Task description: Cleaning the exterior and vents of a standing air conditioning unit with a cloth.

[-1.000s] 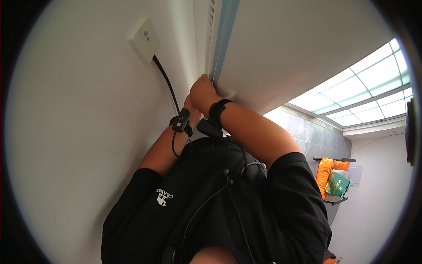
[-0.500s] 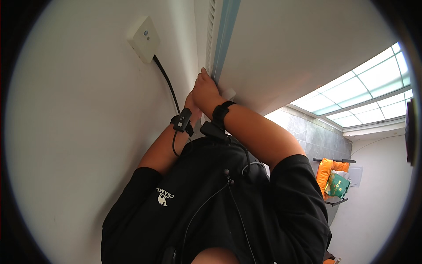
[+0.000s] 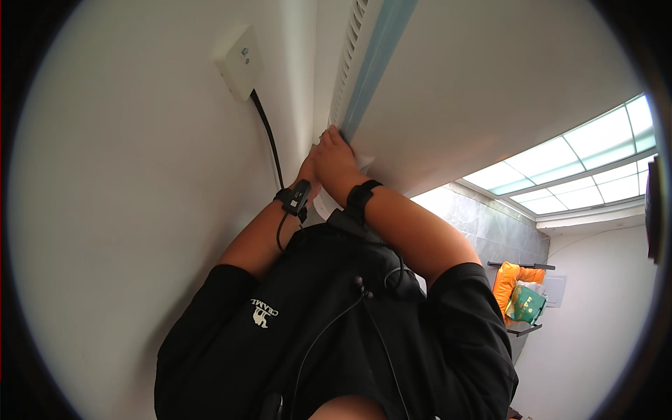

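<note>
— White plaster fills most of your view: the wall on the left and the broad white panel overhead on the right. What sits where they meet?

— A pale blue strip runs along the panel's edge, just beside a slatted white vent. Your right hand presses against the lower end of that strip, fingers together and laid flat on it, not wrapped around anything.

— And your left hand?

— It sits just behind the right one, touching the wall-side corner; you cannot tell how its fingers lie, since the right hand hides them.

— Smaller things?

— A white wall socket above left, with a black cable dropping from it toward your wrists, each wearing a black band.
</note>
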`<state>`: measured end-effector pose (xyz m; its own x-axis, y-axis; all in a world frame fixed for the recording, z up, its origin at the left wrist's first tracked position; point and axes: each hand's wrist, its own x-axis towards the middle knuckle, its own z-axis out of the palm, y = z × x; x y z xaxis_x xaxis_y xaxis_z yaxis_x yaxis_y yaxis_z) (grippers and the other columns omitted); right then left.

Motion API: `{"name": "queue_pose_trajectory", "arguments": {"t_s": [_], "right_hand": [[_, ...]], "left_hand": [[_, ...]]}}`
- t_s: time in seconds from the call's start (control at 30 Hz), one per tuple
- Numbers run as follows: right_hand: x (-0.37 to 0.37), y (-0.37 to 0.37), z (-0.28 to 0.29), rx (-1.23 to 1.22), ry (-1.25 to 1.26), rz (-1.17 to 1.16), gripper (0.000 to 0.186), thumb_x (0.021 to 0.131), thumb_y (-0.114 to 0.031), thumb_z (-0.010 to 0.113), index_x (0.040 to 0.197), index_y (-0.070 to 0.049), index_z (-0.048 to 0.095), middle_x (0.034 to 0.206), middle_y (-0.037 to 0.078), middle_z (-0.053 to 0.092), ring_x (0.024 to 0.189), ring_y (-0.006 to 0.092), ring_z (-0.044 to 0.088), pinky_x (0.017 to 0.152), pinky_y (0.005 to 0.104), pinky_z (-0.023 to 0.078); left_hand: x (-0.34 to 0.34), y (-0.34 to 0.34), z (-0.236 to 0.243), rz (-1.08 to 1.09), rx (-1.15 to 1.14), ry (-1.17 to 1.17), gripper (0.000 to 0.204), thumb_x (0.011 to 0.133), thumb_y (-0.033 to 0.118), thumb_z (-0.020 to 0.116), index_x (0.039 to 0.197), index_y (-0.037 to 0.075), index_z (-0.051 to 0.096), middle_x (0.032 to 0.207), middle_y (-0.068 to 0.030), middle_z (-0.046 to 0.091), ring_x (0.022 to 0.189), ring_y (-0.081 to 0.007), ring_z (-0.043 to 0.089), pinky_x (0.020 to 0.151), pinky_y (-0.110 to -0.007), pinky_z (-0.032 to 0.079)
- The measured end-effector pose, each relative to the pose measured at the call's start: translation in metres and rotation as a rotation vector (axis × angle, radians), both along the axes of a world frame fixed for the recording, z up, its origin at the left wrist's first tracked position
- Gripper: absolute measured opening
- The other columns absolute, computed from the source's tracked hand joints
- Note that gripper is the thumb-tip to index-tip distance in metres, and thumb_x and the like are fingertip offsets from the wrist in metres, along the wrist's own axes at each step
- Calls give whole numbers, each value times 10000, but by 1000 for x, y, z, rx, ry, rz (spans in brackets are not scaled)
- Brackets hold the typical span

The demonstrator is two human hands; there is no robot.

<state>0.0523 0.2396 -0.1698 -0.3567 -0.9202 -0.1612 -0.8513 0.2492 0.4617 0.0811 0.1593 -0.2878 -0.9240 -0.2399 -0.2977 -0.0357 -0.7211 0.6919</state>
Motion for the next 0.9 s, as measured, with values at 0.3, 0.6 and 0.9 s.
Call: {"name": "queue_pose_trajectory", "arguments": {"t_s": [0.3, 0.6, 0.9], "right_hand": [[11, 4, -28, -24, -126, -30, 348, 833, -218, 588, 1100, -41, 724, 1188, 123, 665, 1196, 301, 531, 1124, 441, 258], [-1, -21, -65, -295, -171, -33, 383, 864, -156, 540, 1197, 22, 606, 1273, 203, 602, 1180, 313, 577, 1076, 388, 380], [1, -25, -59, -314, -148, -37, 472, 870, -120, 532, 1310, 50, 512, 1392, 238, 494, 1314, 337, 472, 1151, 440, 294]], "left_hand": [[32, 13, -5, -58, -125, -49, 369, 1047, 214, 405, 1384, 67, 438, 1347, -105, 534, 1243, -187, 524, 1038, -319, 424], [17, -15, -59, 1, -147, 72, 362, 1022, 103, 434, 1379, 50, 425, 1356, -111, 520, 1261, -187, 510, 1034, -302, 414], [-7, -28, -79, 114, -1720, 160, 411, 971, 163, 537, 1344, 9, 456, 1355, -163, 519, 1272, -283, 500, 1077, -363, 392]]}}
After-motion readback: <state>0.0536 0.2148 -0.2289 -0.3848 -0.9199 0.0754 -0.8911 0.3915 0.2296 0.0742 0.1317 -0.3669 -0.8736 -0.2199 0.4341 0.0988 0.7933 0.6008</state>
